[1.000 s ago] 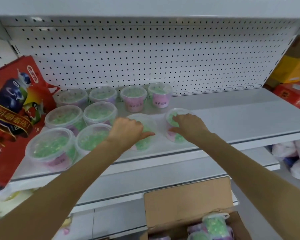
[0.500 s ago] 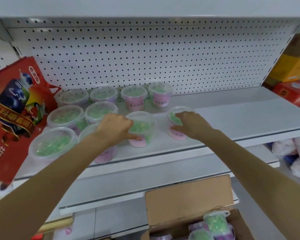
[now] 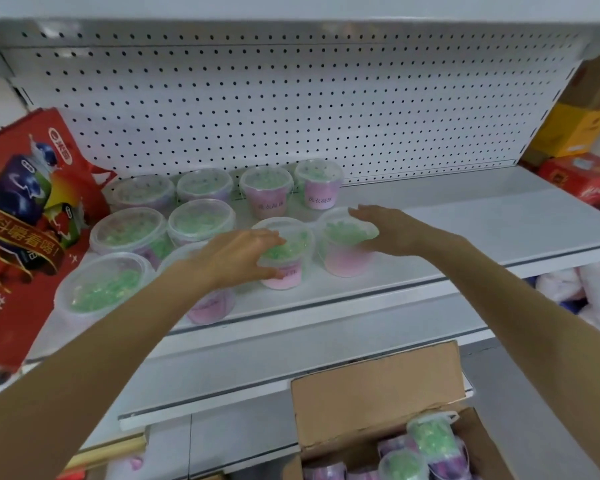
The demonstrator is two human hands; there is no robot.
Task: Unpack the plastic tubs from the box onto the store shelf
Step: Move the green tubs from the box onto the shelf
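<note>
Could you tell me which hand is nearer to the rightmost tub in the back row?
Right. The right hand lies on the front right tub, fingertips close to the back-row tub behind it; the left hand rests on the next tub leftward, farther away.

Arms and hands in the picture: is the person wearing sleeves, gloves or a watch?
No. The left arm and right arm are bare to the picture's edge, no sleeves showing. The left hand and right hand wear no gloves; no watch, bracelet or ring shows.
</note>
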